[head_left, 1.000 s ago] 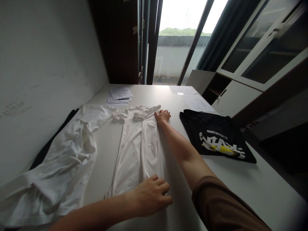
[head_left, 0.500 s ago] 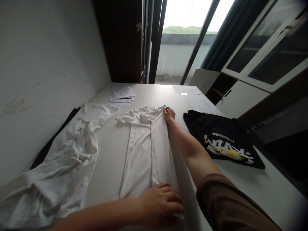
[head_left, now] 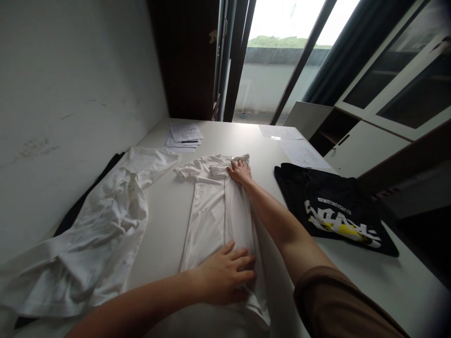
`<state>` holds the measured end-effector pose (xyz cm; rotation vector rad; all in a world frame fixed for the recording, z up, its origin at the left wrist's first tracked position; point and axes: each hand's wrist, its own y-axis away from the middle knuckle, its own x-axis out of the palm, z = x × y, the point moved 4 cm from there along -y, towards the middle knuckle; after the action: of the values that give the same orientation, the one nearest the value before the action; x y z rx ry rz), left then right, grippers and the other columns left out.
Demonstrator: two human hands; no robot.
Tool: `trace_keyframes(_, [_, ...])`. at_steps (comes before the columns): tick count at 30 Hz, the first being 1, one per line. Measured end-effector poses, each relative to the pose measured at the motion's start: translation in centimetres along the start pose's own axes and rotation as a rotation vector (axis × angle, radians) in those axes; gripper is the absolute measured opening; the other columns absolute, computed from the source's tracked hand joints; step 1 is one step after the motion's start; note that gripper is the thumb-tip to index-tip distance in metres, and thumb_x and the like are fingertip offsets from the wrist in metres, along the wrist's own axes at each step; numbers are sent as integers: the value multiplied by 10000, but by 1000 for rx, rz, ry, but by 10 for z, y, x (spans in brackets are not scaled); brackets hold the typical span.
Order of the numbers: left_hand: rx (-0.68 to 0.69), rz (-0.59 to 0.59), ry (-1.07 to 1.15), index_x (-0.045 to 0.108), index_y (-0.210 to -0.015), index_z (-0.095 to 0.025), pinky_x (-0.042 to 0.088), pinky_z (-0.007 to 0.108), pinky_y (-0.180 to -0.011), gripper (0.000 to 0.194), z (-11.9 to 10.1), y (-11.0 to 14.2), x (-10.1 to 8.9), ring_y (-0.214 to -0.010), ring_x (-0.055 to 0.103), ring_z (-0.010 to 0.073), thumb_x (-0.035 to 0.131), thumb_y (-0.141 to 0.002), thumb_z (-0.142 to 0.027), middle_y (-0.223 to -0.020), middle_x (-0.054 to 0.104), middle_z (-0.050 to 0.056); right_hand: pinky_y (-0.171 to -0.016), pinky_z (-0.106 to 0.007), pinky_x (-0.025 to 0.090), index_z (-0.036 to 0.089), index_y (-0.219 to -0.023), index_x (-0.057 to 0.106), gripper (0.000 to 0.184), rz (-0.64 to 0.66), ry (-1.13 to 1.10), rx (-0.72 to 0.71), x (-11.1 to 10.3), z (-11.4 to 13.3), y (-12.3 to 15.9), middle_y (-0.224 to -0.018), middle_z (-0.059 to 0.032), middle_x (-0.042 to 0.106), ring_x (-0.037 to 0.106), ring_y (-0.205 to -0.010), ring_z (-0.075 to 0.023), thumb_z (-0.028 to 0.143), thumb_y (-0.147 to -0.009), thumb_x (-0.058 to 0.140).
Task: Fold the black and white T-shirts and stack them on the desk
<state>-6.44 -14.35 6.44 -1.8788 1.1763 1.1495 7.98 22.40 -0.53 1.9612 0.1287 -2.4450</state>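
A white T-shirt (head_left: 211, 211), folded lengthwise into a narrow strip, lies on the white table (head_left: 169, 211) in front of me. My left hand (head_left: 225, 274) rests flat on its near end, fingers spread. My right hand (head_left: 240, 171) reaches across to the far end near the collar and presses on the cloth with fingers spread. My right arm in a brown sleeve lies along the shirt's right edge.
A crumpled white shirt (head_left: 102, 230) lies at the left over a dark garment (head_left: 88, 197) by the wall. A folded black T-shirt with white and yellow print (head_left: 334, 211) lies at the right. Papers (head_left: 185, 136) and loose sheets (head_left: 292, 145) lie at the far end.
My right hand slid from the shirt's far right corner onto the cloth near the collar. My left hand moved up from the near hem onto the shirt, fingers now spread.
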Motion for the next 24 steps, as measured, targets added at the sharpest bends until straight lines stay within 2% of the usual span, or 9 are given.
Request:
trace_keyframes(4, [9, -36, -32, 563, -1381, -202, 172, 571, -1263, 523, 6, 0, -4, -1504, 325, 315, 561, -983, -542, -1538, 498, 123, -1209, -537, 190, 256, -1542, 441, 618, 56, 28, -6, -7, 0, -10, -1665, -128, 292, 239, -1524, -344, 580, -1023, 356])
trace_keyframes(7, [-4, -43, -46, 569, -1388, -188, 155, 564, -1270, 547, 13, 1, -4, -1498, 333, 308, 511, -1001, -570, -1525, 513, 126, -1196, -570, 197, 177, -1466, 521, 545, -60, 63, 24, -19, 24, -5, -1622, -187, 348, 271, -1500, -371, 471, -1030, 381])
trace_keyframes(10, [-8, -28, -59, 500, -1483, -206, 148, 550, -1273, 611, 16, 2, 0, -1524, 293, 311, 467, -1013, -596, -1596, 435, 114, -1166, -528, 276, 161, -1425, 539, 485, -183, 36, -100, -25, 76, 9, -1557, -197, 430, 377, -1426, -352, 403, -1042, 365])
trace_keyframes(13, [-20, -14, -85, 427, -1549, -238, 125, 544, -1279, 631, 15, 5, 2, -1554, 227, 312, 401, -1035, -605, -1675, 307, 84, -1050, -457, 417, 215, -1428, 521, 505, -129, -67, -263, -18, 137, 26, -1432, -163, 545, 514, -1274, -322, 500, -1053, 336])
trace_keyframes(17, [-18, -24, -135, 388, -1570, -225, 120, 534, -1284, 666, 13, 9, 3, -1562, 195, 315, 361, -1041, -629, -1687, 274, 93, -1024, -483, 425, 285, -1486, 444, 643, -45, -110, -317, 1, 193, 44, -1433, -136, 534, 504, -1270, -349, 666, -969, 463])
trace_keyframes(20, [7, -56, -176, 418, -1547, -216, 116, 548, -1281, 662, 14, 8, 4, -1535, 253, 322, 365, -1037, -634, -1644, 359, 102, -1070, -537, 363, 257, -1441, 489, 648, -52, -93, -277, 13, 209, 47, -1400, -156, 552, 459, -1306, -382, 645, -925, 546])
trace_keyframes(24, [51, -94, -220, 462, -1515, -224, 128, 558, -1276, 653, 20, 2, 8, -1511, 289, 325, 401, -1020, -646, -1587, 449, 91, -1037, -503, 379, 182, -1283, 603, 399, -134, -106, -156, 13, 209, 36, -1297, -183, 610, 517, -1215, -358, 409, -978, 482])
